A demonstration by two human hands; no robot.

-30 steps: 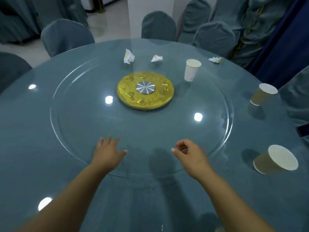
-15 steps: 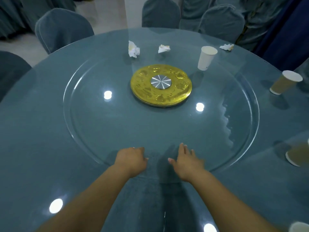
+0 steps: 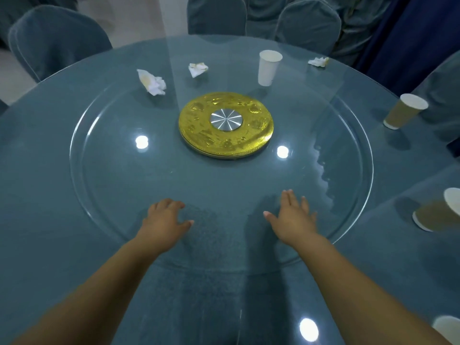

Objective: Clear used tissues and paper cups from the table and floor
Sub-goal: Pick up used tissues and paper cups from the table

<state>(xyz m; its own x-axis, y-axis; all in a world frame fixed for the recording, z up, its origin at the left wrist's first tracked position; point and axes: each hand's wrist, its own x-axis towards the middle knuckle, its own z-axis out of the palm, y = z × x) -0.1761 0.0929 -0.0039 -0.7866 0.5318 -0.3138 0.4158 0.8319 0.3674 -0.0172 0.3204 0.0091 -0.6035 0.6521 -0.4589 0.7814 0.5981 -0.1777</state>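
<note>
Both hands are reaching out palm down over the near part of the glass turntable (image 3: pixel 74 170), neither holding anything. The left hand (image 3: pixel 164 220) is showing loosely bent fingers with the thumb out to the side. The right hand (image 3: pixel 291 217) is lying flat with fingers straight and slightly spread, pointing away from the person. Cannot tell if either is pressing on the glass.

The white cup (image 3: pixel 269 67) is standing upright on the far right part of the turntable, long axis vertical, mouth up. The brown cup (image 3: pixel 404 111) is sitting on the outer table right of the turntable, base down, mouth up and leaning right in this wide view. The nearer brown cup (image 3: pixel 435 215) is blurring at the right edge, base left, mouth right; cannot tell if it is standing or lying. A white cup rim (image 3: pixel 448 324) is peeking in at the bottom right corner, cut off.

Three crumpled tissues are lying far from the hands: the left tissue (image 3: pixel 152 82) and the middle tissue (image 3: pixel 198 69) beyond the gold hub (image 3: pixel 225 125), and the far tissue (image 3: pixel 318 61) near the table's back edge, right of the white cup.

The round table (image 3: pixel 37 220) is showing blue-grey cloth under glass, with ceiling lights reflecting in it. Chairs (image 3: pixel 54 38) in matching covers are ringing the far side, with pale floor behind.
</note>
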